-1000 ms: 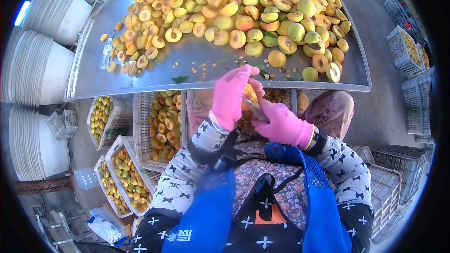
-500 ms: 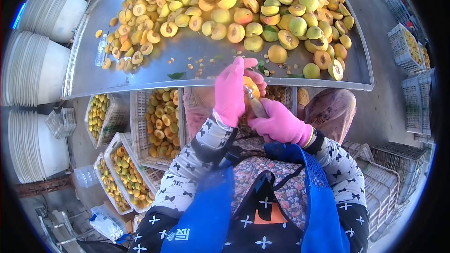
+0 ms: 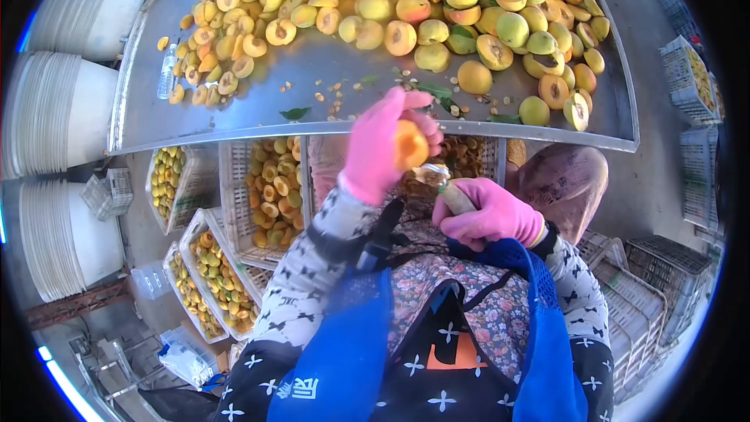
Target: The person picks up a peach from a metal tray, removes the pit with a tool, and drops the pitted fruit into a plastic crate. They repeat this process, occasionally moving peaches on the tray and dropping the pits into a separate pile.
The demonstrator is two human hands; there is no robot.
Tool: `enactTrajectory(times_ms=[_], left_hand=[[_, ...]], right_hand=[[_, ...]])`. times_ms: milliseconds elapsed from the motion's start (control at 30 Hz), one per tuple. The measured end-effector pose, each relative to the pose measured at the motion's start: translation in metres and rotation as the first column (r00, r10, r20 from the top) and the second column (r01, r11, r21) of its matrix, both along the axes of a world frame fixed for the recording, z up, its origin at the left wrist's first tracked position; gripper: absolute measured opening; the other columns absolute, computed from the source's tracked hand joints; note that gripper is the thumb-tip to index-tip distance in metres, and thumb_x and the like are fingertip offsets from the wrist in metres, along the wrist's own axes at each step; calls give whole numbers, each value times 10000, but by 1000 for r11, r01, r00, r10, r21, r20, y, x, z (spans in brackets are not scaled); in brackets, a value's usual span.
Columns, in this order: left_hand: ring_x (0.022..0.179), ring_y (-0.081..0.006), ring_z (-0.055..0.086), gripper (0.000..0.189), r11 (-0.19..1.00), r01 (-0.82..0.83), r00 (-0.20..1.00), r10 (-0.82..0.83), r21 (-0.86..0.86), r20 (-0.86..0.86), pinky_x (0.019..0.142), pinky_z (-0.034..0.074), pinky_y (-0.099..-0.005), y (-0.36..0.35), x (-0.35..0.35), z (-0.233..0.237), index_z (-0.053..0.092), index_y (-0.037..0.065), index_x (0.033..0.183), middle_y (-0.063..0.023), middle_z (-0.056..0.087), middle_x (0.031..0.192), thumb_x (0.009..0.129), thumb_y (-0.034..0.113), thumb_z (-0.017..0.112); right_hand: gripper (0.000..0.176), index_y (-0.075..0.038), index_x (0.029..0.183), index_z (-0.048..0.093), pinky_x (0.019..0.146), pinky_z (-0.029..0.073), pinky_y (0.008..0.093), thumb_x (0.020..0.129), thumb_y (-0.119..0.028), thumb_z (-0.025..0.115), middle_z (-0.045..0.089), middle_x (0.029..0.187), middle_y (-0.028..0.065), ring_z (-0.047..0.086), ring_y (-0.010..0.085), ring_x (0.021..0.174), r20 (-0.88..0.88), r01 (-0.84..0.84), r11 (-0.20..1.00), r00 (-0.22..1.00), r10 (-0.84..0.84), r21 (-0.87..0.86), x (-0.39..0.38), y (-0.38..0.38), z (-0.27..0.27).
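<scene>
Yellow peach half, in the head view, sat in the pink-gloved left hand, just on the wearer's side of the bench. That hand was closed around the fruit with its fingers behind, apparently to steady it and leave its near face open to the tool. The right hand, farther back from the bench, gripped a scooping tool by its handle, likely for control; its metal head pointed up just beside the fruit, though contact could not be told. Both forearms slanted inward, meeting before the bench. Peaches lay heaped on the bench and a crate of halves stood below its front edge, both presumably for easy reach.
</scene>
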State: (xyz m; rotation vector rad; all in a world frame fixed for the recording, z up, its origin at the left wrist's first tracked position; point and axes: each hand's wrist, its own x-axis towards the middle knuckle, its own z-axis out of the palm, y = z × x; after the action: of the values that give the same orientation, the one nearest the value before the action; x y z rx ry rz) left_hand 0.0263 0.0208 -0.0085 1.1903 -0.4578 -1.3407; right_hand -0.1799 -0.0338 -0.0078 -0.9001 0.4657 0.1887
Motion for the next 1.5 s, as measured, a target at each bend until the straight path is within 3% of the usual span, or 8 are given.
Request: enactTrajectory(times_ms=[167, 467, 633, 900, 967, 1067, 1267, 1500], left_hand=[[825, -123, 665, 331, 931, 89, 581, -338, 354, 741, 681, 534, -260, 86, 117, 31, 667, -19, 1165, -112, 713, 994, 969, 244, 622], [811, -110, 643, 445, 992, 97, 556, 13, -80, 831, 614, 517, -281, -99, 96, -27, 596, 100, 1313, -74, 655, 1144, 890, 195, 694], [1091, -281, 576, 589, 960, 179, -321, -150, 215, 935, 862, 499, -405, -144, 78, -65, 525, 146, 1367, -127, 536, 1256, 802, 180, 688], [1093, -294, 584, 658, 963, 234, 397, -220, 133, 891, 867, 537, -377, -105, 76, -95, 464, 91, 1416, -165, 481, 1307, 821, 221, 713], [1105, -311, 589, 660, 960, 229, 208, -212, 164, 955, 907, 516, -382, -107, 65, -107, 451, 86, 1431, -180, 494, 1329, 843, 260, 695], [1156, -332, 592, 669, 949, 260, 80, -207, 180, 975, 987, 481, -388, -100, 46, -81, 431, 7, 1424, -198, 559, 1323, 870, 296, 668], [1050, -231, 651, 504, 953, 122, 984, -80, -276, 158, 867, 558, -317, -58, 47, -57, 480, -14, 1363, -137, 643, 1191, 879, 25, 614], [1001, -226, 655, 424, 895, 91, 954, 47, -437, 296, 864, 558, -327, -21, 1, -11, 505, -47, 1311, -144, 641, 1146, 907, 22, 610]], right_hand=[[279, -25, 953, 597, 610, 505, 428, 864, -276, 682, 653, 752, 159, 658, 331, 689, -175, -194, 142, 975, 140, -971, -35, -13, -66], [267, -52, 929, 592, 670, 496, 468, 838, -278, 703, 638, 776, 196, 643, 393, 771, -101, -56, 204, 971, -218, -977, -36, -37, -19], [303, -53, 968, 605, 683, 501, 461, 832, -299, 720, 652, 812, 195, 647, 399, 803, -120, -7, 369, 951, -286, -929, -56, -21, -11], [361, -22, 996, 626, 735, 519, 461, 838, -336, 707, 676, 866, 202, 666, 395, 860, -422, -337, 658, 906, 33, -673, -37, -34, 11], [311, -17, 973, 609, 717, 518, 456, 836, -284, 690, 669, 846, 197, 651, 405, 813, -184, -181, 36, 977, -104, -983, -53, -40, -54], [325, -18, 998, 615, 704, 514, 440, 835, -285, 703, 673, 850, 193, 662, 372, 810, -169, -102, 269, 956, -238, -958, -49, -46, -6], [389, -31, 1182, 602, 763, 523, 414, 888, -272, 687, 691, 926, 197, 677, 375, 877, -135, -31, 654, 985, -109, -756, -44, -26, 33], [416, -45, 1200, 575, 733, 528, 452, 852, -225, 717, 675, 945, 183, 675, 347, 851, 395, 370, -140, 865, -310, -919, 21, -2, 9]])
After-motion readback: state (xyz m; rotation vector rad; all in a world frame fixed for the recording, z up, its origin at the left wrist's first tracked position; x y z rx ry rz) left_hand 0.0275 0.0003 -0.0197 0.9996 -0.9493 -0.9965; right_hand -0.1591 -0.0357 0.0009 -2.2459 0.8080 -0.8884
